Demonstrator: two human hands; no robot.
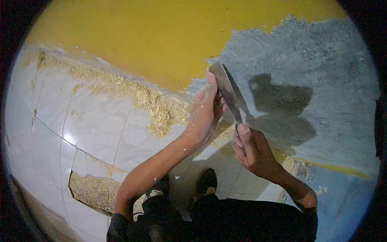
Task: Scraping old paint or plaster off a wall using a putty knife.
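Observation:
My right hand (252,148) grips the dark handle of a putty knife (226,87), whose broad metal blade points up and to the left. With its fingertips, my left hand (208,106) touches the blade near its wide end; its fingers are partly hidden behind the blade. Behind the tool stands a wall with yellow paint (136,39) on the left and a rough, scraped grey area (326,60) on the right. The blade's tip lies in front of the ragged border between the two. Pale dust and small flakes cling to my left hand and forearm.
Yellow paint shavings (160,112) lie piled along the wall's foot on white floor tiles (99,112). More debris fills a broken-edged patch (93,190) in the floor at lower left. My dark shoes (207,180) stand below my hands. A blue wall surface (338,199) is at lower right.

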